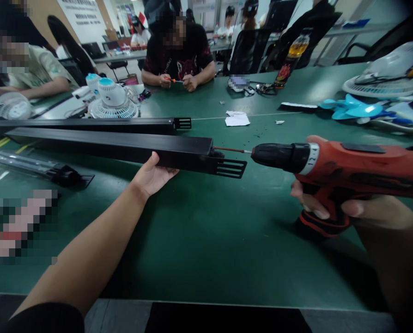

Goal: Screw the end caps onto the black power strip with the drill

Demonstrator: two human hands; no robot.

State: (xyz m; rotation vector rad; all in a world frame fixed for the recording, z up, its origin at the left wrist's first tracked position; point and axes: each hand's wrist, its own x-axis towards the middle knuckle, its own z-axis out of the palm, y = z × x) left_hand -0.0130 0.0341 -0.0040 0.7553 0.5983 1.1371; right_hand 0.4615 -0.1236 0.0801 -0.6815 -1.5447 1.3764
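Observation:
A long black metal bar with a slotted end bracket lies slanted across the green table. My left hand grips its near side, fingers curled under it. My right hand is wrapped round the handle of a red and black cordless drill. The drill points left, and its thin bit touches the bar's right end, just above the bracket.
A second black bar lies behind the first, a third piece at the left. Small white fans, paper scraps, blue fan blades and a bottle stand farther back. Other people sit across the table.

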